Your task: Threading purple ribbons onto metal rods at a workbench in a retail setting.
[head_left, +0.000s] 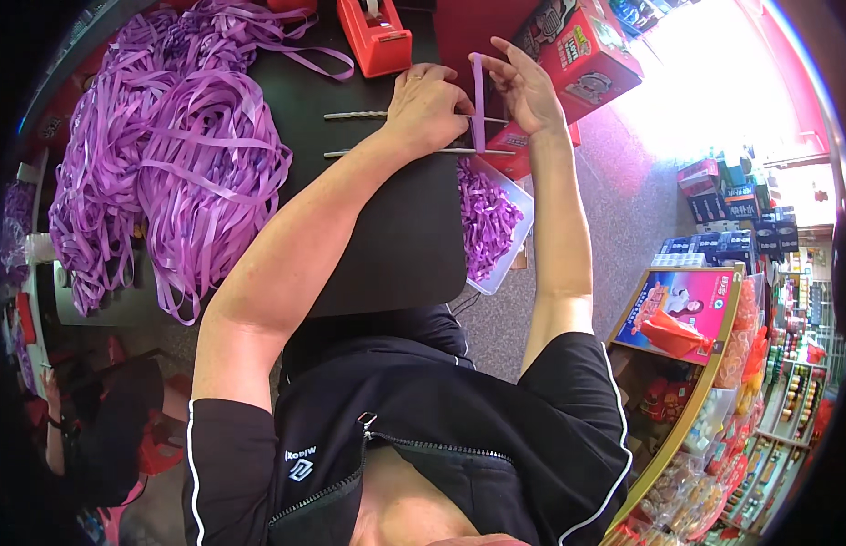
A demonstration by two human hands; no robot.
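At the far edge of the black tabletop, a thin purple plastic ribbon strip stands looped around two metal rods. The left hand pinches its lower part; the right hand touches its top, fingers spread. It looks light, limp and slippery (best gripped near the rods).

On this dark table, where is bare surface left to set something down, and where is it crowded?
Bare: the near part of the table, between the purple ribbon heap and the white tray of ribbon pieces. Crowded: the far edge, around the left hand, right hand, two metal rods and red tape dispenser.
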